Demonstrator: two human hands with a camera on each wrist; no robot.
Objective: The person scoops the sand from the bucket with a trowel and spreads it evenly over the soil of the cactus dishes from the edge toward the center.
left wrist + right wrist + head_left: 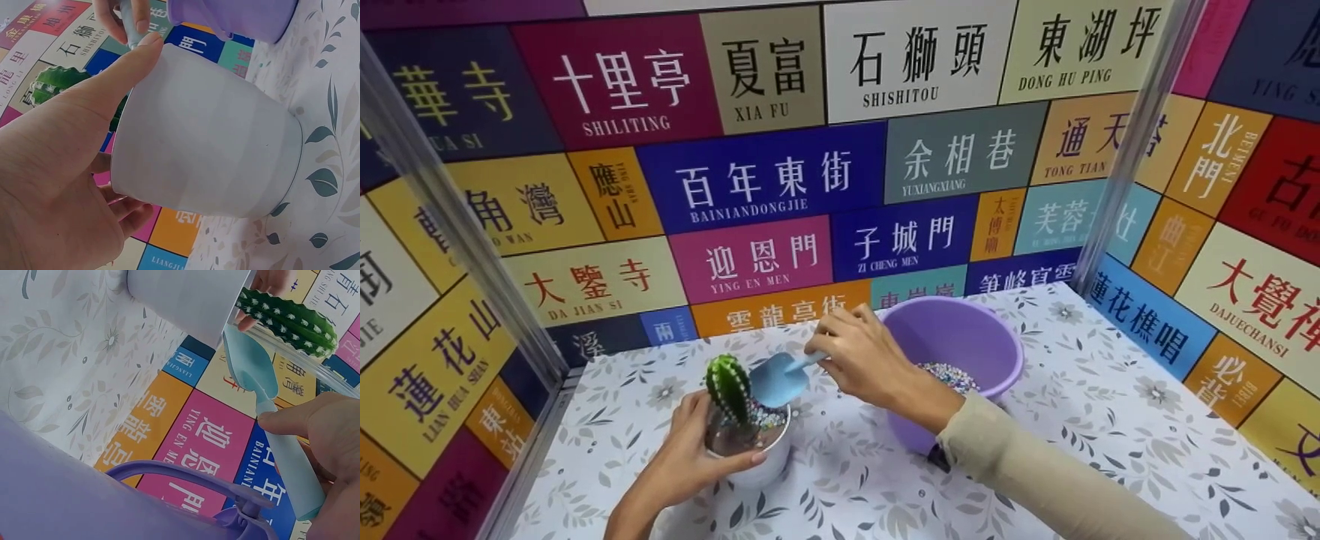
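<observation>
A green cactus (727,386) stands in a white pot (765,466) with multicoloured pebbles and brown soil around its base. My left hand (682,454) grips the pot near its rim, thumb on the near side and fingers round the far side. Between its thumb and fingers, my right hand (862,356) holds the handle of a light blue hand trowel (253,365). The blade is tilted down over the pot's rim, close beside the cactus. The right wrist view shows the blade's hollow side with no pebbles visible on it.
Right of the pot stands a purple bucket (904,326) with small multicoloured pebbles (952,377) inside; my right forearm crosses in front of it. Several loose pebbles lie on the leaf-patterned tablecloth (840,487). Colourful sign-covered walls (757,180) enclose the table's back and sides.
</observation>
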